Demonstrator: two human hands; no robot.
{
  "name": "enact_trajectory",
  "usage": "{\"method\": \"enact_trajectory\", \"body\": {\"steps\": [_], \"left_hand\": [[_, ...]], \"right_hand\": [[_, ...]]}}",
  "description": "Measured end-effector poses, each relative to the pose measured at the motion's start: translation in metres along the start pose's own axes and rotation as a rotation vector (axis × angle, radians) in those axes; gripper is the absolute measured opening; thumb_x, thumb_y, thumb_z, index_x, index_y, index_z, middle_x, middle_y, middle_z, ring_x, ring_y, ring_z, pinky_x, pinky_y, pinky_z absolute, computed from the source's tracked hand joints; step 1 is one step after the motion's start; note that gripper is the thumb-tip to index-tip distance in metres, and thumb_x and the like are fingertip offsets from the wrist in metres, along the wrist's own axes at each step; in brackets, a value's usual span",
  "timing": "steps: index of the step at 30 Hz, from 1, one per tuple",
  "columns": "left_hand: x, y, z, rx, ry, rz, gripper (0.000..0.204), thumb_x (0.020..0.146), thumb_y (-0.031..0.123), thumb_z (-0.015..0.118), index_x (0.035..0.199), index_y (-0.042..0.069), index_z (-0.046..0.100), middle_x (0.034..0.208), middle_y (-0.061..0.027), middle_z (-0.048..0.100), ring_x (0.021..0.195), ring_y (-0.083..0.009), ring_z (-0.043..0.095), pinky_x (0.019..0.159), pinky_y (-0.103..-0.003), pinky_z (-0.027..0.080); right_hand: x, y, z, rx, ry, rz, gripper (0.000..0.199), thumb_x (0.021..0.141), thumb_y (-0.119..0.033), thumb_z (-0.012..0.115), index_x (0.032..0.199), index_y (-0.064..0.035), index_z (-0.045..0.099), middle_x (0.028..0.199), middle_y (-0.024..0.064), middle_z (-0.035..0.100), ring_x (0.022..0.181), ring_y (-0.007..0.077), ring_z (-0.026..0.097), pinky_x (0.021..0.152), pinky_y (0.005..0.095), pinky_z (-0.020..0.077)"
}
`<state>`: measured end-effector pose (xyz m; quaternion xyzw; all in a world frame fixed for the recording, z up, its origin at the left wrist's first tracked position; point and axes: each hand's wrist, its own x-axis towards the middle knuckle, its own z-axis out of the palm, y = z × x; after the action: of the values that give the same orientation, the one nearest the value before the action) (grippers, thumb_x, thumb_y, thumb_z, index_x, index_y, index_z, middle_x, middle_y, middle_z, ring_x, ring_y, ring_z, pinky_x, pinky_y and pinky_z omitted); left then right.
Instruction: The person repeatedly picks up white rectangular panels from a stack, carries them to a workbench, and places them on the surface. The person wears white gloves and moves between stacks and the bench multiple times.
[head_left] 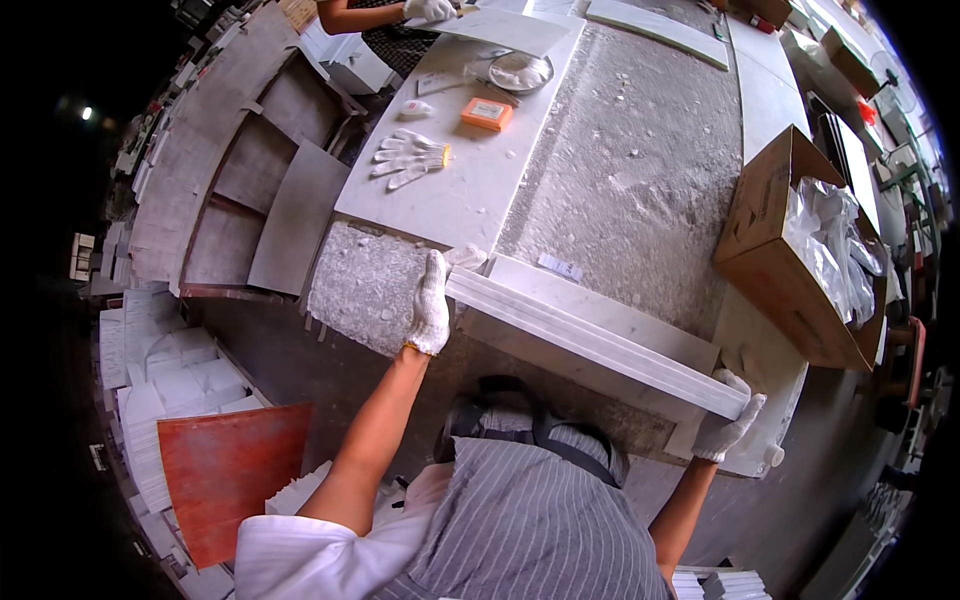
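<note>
Long pale marble-like slabs (600,345), several pressed together, lie across the near edge of the worktable in front of me. My left hand (431,308), in a white knit glove, grips their left end, with the thumb reaching over the top corner. At the other end my right hand (730,422), gloved the same way, is wrapped round the corner. The undersides of the fingers are hidden. Just behind the stack stands another pale strip (620,322), with a small white label (560,266) on the table beyond it.
A spare glove (408,158), an orange box (487,114), a white bottle (416,108) and a round bowl (520,72) lie on a white board (470,200). A cardboard box (770,235) with plastic wrap stands right. A co-worker's gloved hand (430,9) holds a panel (500,30) at the far end.
</note>
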<state>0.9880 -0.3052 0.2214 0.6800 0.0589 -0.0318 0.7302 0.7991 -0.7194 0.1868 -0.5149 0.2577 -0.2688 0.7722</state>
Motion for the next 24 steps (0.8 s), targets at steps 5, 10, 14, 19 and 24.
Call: {"method": "enact_trajectory", "body": {"steps": [5, 10, 14, 19, 24], "left_hand": [[0.001, -0.016, -0.008, -0.093, 0.023, -0.015, 0.063, 0.101, 0.048, 0.028, 0.115, -0.005, 0.059, 0.113, -0.0152, 0.063, 0.11, -0.0231, 0.057, 0.101, -0.036, 0.04], [0.001, -0.025, -0.012, -0.104, 0.025, -0.019, 0.06, 0.101, 0.046, 0.029, 0.114, -0.004, 0.06, 0.115, -0.0136, 0.063, 0.111, -0.0232, 0.056, 0.102, -0.035, 0.038], [-0.001, -0.021, -0.01, -0.048, 0.016, 0.0, 0.059, 0.101, 0.046, 0.029, 0.114, -0.004, 0.06, 0.115, -0.0138, 0.063, 0.111, -0.0231, 0.056, 0.102, -0.035, 0.038], [-0.001, -0.02, -0.01, -0.082, 0.02, -0.005, 0.059, 0.101, 0.046, 0.031, 0.114, -0.004, 0.06, 0.114, -0.0138, 0.063, 0.111, -0.0223, 0.056, 0.102, -0.034, 0.038], [-0.001, -0.02, -0.011, -0.104, 0.048, -0.034, 0.059, 0.101, 0.046, 0.032, 0.113, -0.004, 0.06, 0.114, -0.013, 0.063, 0.11, -0.0211, 0.056, 0.102, -0.034, 0.038]], "right_hand": [[0.002, -0.003, 0.006, 0.116, -0.01, 0.049, 0.059, 0.099, -0.05, 0.031, 0.099, 0.0016, 0.059, 0.097, 0.0138, 0.062, 0.094, 0.0238, 0.055, 0.092, 0.0379, 0.0413], [0.002, 0.0, 0.002, 0.073, 0.012, 0.047, 0.058, 0.099, -0.049, 0.03, 0.099, 0.001, 0.059, 0.097, 0.0134, 0.062, 0.094, 0.0237, 0.055, 0.091, 0.0374, 0.0417], [0.004, 0.002, -0.002, 0.051, 0.025, 0.038, 0.058, 0.1, -0.048, 0.029, 0.099, 0.001, 0.059, 0.097, 0.0133, 0.062, 0.093, 0.0236, 0.056, 0.089, 0.0368, 0.0424], [0.003, 0.0, 0.002, 0.049, 0.024, 0.027, 0.058, 0.1, -0.048, 0.029, 0.099, 0.001, 0.059, 0.097, 0.013, 0.062, 0.092, 0.0234, 0.056, 0.088, 0.0368, 0.0427], [0.005, 0.003, -0.001, 0.057, 0.027, 0.024, 0.058, 0.1, -0.049, 0.03, 0.099, 0.0006, 0.06, 0.098, 0.0125, 0.062, 0.092, 0.023, 0.056, 0.088, 0.0364, 0.0427]]}}
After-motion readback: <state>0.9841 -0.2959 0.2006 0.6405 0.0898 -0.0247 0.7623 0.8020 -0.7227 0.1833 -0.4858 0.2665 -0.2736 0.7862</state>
